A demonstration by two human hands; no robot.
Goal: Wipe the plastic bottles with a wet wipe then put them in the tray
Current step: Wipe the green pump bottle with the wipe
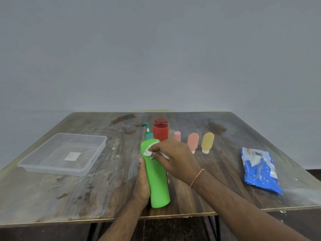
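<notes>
Grey wall behind, scuffed wooden worktop [107, 180] in front. Left hand [142, 185] gripped the green pump bottle [157, 178] from its left side, fingers curled round the lower body, fingertips just visible on the far side. Bottle was held off the worktop, long axis roughly upright and tilted away from the person, pump nozzle [146, 126] at the far end, spout pointing left. Right hand [175, 159] pinched a white wet wipe [149, 151] against the bottle's upper shoulder, fingers bent over it; an orange band [197, 178] sat on that wrist. Clear plastic tray [94, 160] lay well left of the left hand. Just beyond the hands stood a red bottle [160, 132], upright, partly hidden behind the green one. Beyond the right hand, three small bottles stood cap-down in a row: pink bottle [177, 136], salmon bottle [193, 141], yellow bottle [207, 142]. Blue wipes pack [260, 171] lay well right of the right hand, near the worktop edge.
</notes>
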